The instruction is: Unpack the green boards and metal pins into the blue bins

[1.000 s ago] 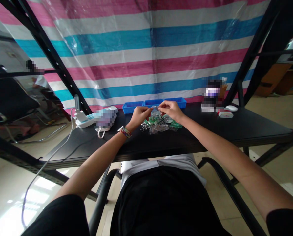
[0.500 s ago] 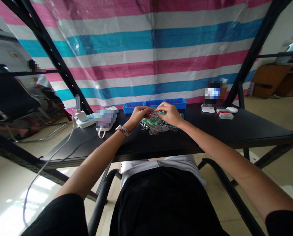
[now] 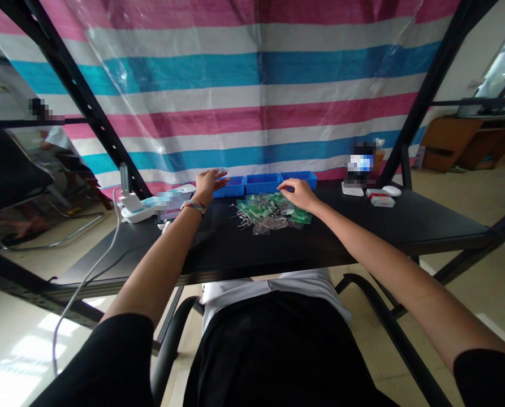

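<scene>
Office-cum-workshop, by the look: black desk (image 3: 396, 226) in metal frame (image 3: 82, 97), striped plastic sheet (image 3: 256, 104) behind, blue bins (image 3: 263, 183), power strip (image 3: 136, 213). Office chair (image 3: 10, 175) left; wooden desk (image 3: 464, 141), window (image 3: 496, 73) right; tiled floor (image 3: 451, 195).

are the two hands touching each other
No, the left hand and the right hand are well apart, with the middle blue bin showing in the gap between them.

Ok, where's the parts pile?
In the head view, the parts pile lies on the black table, just in front of the blue bins, right of the left hand.
</scene>
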`<state>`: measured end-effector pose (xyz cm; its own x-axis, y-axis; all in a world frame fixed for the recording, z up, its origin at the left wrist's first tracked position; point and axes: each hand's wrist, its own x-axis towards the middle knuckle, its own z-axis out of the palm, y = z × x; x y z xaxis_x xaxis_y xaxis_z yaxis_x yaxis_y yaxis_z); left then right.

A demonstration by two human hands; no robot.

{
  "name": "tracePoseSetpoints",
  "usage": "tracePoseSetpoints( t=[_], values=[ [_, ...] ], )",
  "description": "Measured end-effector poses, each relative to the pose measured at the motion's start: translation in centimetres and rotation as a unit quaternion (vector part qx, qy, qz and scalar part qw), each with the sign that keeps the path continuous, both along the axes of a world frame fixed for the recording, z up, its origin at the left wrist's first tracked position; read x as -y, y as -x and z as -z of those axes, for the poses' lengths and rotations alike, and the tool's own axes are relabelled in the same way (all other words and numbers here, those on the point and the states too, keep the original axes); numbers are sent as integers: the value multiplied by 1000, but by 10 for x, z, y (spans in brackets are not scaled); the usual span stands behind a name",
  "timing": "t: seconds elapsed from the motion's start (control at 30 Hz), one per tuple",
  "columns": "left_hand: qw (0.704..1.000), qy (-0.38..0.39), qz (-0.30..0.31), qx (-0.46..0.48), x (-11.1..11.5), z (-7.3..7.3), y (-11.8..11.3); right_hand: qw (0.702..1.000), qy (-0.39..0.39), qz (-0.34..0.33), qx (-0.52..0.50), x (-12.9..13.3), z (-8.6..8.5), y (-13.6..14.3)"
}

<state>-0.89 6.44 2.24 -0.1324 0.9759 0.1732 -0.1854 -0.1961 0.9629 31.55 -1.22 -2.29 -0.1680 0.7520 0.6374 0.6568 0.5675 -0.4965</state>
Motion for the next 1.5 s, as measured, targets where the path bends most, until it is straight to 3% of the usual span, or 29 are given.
tracePoseSetpoints(
  t=[0.1,0.3,0.43,0.57,0.77,0.9,1.0,1.13,1.23,1.37,1.5],
  values=[
    [999,16,23,35,-7,7,3,998,23,-25,52,-4,-1,11],
    [988,80,106,79,-9,7,6,993,84,9,87,-22,-6,40],
    [976,77,182,91,-5,3,9,989,75,27,126,-30,0,49],
    [977,70,183,84,-3,2,12,990,54,38,126,-28,5,52],
    [982,44,180,42,-1,2,17,998,56,36,10,-16,1,56],
    [988,3,148,-40,10,5,6,993,65,14,-102,-15,-5,57],
    [985,-51,126,-106,27,12,-14,975,101,-25,-197,-16,-8,53],
    [957,-135,157,-203,50,22,-41,928,176,-112,-308,-13,-10,50],
    [934,-183,196,-235,57,25,-54,911,188,-157,-332,-9,-10,49],
    [923,-192,254,-218,57,25,-57,912,171,-180,-327,-4,-10,50],
    [932,-192,239,-195,57,22,-55,907,177,-204,-323,1,-10,52]
  ],
)
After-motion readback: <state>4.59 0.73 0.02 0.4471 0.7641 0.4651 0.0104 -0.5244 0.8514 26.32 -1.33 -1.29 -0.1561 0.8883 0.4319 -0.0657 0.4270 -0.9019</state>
